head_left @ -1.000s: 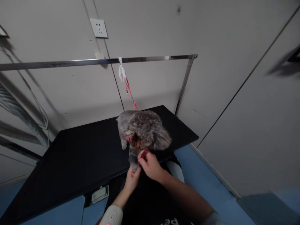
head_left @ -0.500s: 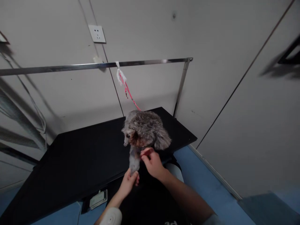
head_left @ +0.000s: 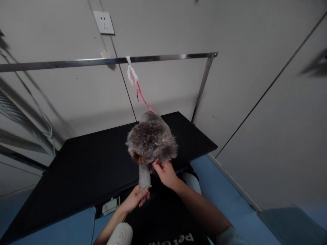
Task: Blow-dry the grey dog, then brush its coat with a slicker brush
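The dog is on the worktop. Our left hand is wrapped around the low end of its leg; our right hand is curled, maybe holding something, we can't tell. The leg looks soft and thin, so low, gentle holding seems best.

Dim, greyish light seems to come from above, laying a soft shadow band across the wall behind the back edge of the table and a bright glint along the metal bar. The black tabletop swallows nearly all detail, even toward its corners. By its front edge the dog and right hand look slightly soft, and wide-angle stretching bends the frame's darkened margins.
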Available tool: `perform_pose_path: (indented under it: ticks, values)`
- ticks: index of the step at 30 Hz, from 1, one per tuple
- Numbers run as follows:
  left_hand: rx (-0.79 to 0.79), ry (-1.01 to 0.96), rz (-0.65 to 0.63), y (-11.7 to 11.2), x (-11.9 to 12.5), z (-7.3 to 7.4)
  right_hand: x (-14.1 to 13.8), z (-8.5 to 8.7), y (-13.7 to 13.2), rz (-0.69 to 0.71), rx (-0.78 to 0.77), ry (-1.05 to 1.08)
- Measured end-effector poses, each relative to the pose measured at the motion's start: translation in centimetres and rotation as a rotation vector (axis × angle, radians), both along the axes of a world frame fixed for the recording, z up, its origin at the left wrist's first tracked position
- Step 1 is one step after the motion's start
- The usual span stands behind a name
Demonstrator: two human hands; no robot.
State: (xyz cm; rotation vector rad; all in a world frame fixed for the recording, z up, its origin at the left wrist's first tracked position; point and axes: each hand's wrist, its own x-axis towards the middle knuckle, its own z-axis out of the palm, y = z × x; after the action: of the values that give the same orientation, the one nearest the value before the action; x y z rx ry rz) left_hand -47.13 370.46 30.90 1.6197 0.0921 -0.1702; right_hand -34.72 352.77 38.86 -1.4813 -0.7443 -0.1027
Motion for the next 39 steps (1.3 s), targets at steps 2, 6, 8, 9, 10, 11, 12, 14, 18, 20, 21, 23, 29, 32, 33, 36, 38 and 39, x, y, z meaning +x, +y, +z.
perform_pose_path:
  ticks: [2, 6, 8, 9, 10, 11, 12, 14, 18, 20, 21, 23, 29, 32, 33, 36, 38, 39]
  values:
    - [-0.062, 0.025, -0.013, 0.4, -0.6, -0.1, -0.1, -0.3, 0.3, 0.050, 0.020, 0.001]
    - [-0.251, 0.100, -0.056, 1.0, -1.8, -0.2, -0.4, -1.0, 0.8, -0.037, 0.090, -0.010]
    - [-0.342, 0.128, -0.117, 1.4, -2.2, -0.3, -0.5, -1.5, 1.0, 0.079, 0.072, 0.038]
    - [-0.401, 0.139, -0.149, 1.7, -2.4, -0.4, -0.6, -1.8, 1.1, 0.102, 0.078, 0.074]
    - [-0.471, 0.150, -0.177, 1.9, -2.5, -0.5, -0.5, -2.1, 1.3, 0.075, 0.099, 0.105]
    - [-0.546, 0.162, -0.205, 2.2, -2.5, -0.8, -0.4, -2.4, 1.4, 0.002, 0.138, 0.129]
    - [-0.621, 0.177, -0.234, 2.4, -2.6, -1.0, -0.2, -2.7, 1.5, -0.074, 0.183, 0.144]
    - [-0.748, 0.211, -0.304, 2.8, -2.8, -1.6, 0.2, -3.2, 1.9, -0.087, 0.215, 0.144]
    - [-0.851, 0.288, -0.338, 3.0, -3.4, -2.7, 0.4, -3.7, 2.9, -0.039, 0.178, 0.138]
    - [-0.814, 0.319, -0.271, 2.9, -3.5, -3.1, 0.0, -3.9, 3.2, -0.119, 0.215, 0.151]
    - [-0.782, 0.332, -0.233, 2.8, -3.5, -3.4, -0.4, -3.9, 3.2, -0.081, 0.213, 0.165]
    - [-0.721, 0.357, -0.165, 2.7, -3.4, -3.9, -1.1, -3.9, 2.9, 0.075, 0.189, 0.225]
    - [-0.664, 0.397, -0.107, 2.6, -2.9, -5.7, -1.9, -3.2, 1.6, 0.124, 0.244, 0.364]
    - [-0.693, 0.382, -0.053, 2.3, -2.8, -6.5, -1.8, -2.8, 1.4, 0.151, 0.336, 0.390]
    - [-0.703, 0.376, -0.032, 2.1, -2.8, -6.6, -1.8, -2.6, 1.3, 0.087, 0.379, 0.390]
    - [-0.713, 0.371, 0.034, 1.6, -3.0, -6.9, -1.9, -2.1, 0.8, 0.105, 0.374, 0.328]
    - [-0.708, 0.363, 0.072, 1.4, -3.2, -7.0, -2.0, -1.8, 0.5, 0.252, 0.297, 0.292]
    - [-0.705, 0.357, 0.085, 1.3, -3.4, -7.0, -2.1, -1.6, 0.4, 0.253, 0.287, 0.295]
